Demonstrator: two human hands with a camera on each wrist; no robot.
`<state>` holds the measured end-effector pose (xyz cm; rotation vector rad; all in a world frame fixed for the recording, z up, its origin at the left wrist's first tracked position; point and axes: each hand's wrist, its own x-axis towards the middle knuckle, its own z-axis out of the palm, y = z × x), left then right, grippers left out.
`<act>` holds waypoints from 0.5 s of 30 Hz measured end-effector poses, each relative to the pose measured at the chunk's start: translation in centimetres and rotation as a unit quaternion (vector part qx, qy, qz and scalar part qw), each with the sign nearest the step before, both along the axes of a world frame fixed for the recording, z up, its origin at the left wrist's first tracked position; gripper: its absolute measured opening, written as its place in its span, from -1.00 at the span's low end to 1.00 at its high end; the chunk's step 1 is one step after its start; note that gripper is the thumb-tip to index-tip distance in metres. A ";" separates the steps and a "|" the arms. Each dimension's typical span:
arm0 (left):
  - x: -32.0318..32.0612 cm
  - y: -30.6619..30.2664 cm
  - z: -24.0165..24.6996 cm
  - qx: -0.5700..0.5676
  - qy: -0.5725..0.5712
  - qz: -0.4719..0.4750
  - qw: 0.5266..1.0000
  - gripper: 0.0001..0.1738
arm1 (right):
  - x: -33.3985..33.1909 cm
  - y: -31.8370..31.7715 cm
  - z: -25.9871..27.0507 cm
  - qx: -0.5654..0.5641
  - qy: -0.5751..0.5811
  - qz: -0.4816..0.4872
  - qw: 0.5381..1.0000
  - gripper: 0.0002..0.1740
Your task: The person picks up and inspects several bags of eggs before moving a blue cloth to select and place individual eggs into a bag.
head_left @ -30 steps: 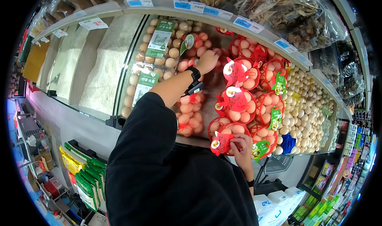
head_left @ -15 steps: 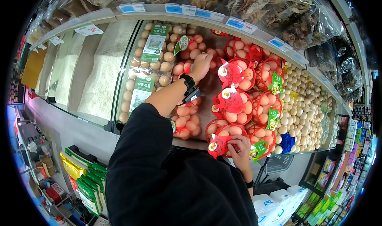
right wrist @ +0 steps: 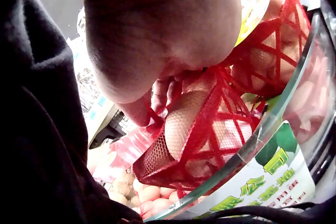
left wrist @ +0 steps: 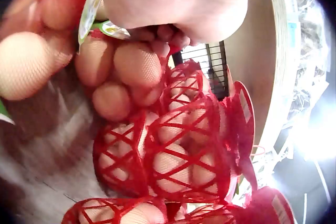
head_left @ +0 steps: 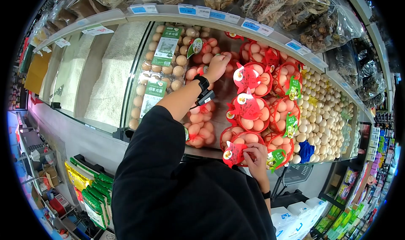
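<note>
At the back of the display, my left hand has its fingers curled at the top of a red net bag of eggs with a green-and-white tag. The left wrist view shows those eggs hanging below the fingers, beside crisscross net bags. At the front edge, my right hand pinches the gathered top of another red net bag of eggs. A red tag sits just left of the right fingertips in the head view.
Clear cartons of brown eggs lie left of the bags. Loose pale eggs with a blue cloth-like bundle fill the right bin. A price-tagged shelf edge crosses above, and a glass rim borders the front.
The left hand dips slightly left, then comes back right in the head view, which itself shifts a little. The right hand keeps its pinch at the front bag.
</note>
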<state>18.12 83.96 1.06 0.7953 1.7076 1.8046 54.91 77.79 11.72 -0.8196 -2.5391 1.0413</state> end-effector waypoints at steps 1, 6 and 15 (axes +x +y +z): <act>0.0 0.0 -0.1 0.005 0.001 -0.004 1.000 -0.51 | 0.0 0.0 0.1 -0.001 -0.004 0.001 1.000 -0.86; -0.1 1.1 -1.7 -0.054 0.100 0.003 0.993 -0.51 | 0.0 0.0 0.0 -0.006 0.003 -0.002 1.000 -0.85; -0.3 1.2 -3.4 -0.078 0.240 0.027 0.967 -0.57 | 0.2 0.1 -0.3 0.014 0.015 0.006 1.000 -0.86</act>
